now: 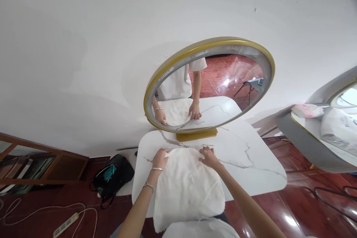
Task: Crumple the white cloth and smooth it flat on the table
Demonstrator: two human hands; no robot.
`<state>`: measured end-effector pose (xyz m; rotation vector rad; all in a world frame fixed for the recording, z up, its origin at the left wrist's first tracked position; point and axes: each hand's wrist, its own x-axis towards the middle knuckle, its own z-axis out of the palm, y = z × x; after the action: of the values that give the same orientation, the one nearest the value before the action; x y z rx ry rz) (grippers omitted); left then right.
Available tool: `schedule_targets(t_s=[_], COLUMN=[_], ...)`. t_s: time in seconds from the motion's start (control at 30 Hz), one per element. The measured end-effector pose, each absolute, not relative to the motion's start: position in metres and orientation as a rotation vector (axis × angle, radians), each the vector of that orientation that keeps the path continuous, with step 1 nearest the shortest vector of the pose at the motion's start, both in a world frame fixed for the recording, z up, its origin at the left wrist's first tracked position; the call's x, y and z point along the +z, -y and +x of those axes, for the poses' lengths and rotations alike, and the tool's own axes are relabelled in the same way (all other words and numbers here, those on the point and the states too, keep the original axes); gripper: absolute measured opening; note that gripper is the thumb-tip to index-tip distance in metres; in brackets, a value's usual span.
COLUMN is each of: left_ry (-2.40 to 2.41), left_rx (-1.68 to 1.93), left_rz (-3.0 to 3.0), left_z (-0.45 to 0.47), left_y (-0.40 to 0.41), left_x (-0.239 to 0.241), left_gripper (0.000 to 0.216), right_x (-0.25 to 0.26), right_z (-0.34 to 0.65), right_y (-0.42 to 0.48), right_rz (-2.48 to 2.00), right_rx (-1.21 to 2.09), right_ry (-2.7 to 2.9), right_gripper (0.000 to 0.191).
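A white cloth (pixel 185 187) lies spread over the near part of a white marble table (pixel 245 156) and hangs over its near edge. My left hand (pixel 160 158) grips the cloth's far left corner, fingers closed on the fabric. At the far right corner my right hand (pixel 208 157) pinches the fabric in the same way. A round gold-framed mirror (pixel 209 83) stands on a gold base at the table's far side, just beyond my hands, and reflects both hands and the cloth.
A black bag (pixel 113 178) sits on the red tiled floor to the left of the table. A white power strip (pixel 66 224) and cables lie at lower left. A wooden shelf (pixel 33 163) runs along the left wall. Another table with white bags (pixel 334 128) stands at right.
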<state>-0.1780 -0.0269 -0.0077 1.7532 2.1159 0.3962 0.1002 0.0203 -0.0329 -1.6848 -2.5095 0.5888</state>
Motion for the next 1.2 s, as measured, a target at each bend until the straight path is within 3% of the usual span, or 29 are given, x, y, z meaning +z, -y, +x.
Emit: schedule_targets(t_s=[0.13, 0.37, 0.47, 0.57, 0.7, 0.9, 1.03, 1.2], left_ry=[-2.21, -2.33, -2.214, -1.895, -1.61, -1.439, -1.41, -1.382], left_rx=[0.426, 0.623, 1.014, 1.52, 1.801, 2.032, 2.05, 2.018], left_rz=[1.74, 1.671, 1.548, 1.195, 0.738, 0.265, 0.168, 0.102], left_z=[-0.175, -0.173, -0.169, -0.158, -0.136, -0.127, -0.131, -0.132], left_y=[0.038, 0.043, 0.033, 0.023, 0.009, -0.015, -0.026, -0.035], left_x=[0.011, 0.04, 0.056, 0.07, 0.08, 0.077, 0.071, 0.061], left_gripper=[0.024, 0.026, 0.026, 0.023, 0.024, 0.024, 0.032, 0.033], right_x=[-0.021, 0.008, 0.021, 0.037, 0.055, 0.054, 0.03, 0.009], right_z=[0.097, 0.098, 0.093, 0.077, 0.048, 0.025, 0.029, 0.048], right_y=[-0.022, -0.033, -0.033, -0.027, -0.024, -0.038, -0.049, -0.06], right_rz=[-1.593, -1.656, -1.693, -1.516, -1.296, -1.19, -1.163, -1.187], right_rx=[0.535, 0.326, 0.34, 0.621, 0.798, 0.694, 0.421, 0.072], right_ry=[2.579, 2.368, 2.09, 1.543, 1.133, 1.29, 1.482, 1.807], right_gripper=[0.018, 0.029, 0.036, 0.036, 0.027, 0.042, 0.056, 0.034])
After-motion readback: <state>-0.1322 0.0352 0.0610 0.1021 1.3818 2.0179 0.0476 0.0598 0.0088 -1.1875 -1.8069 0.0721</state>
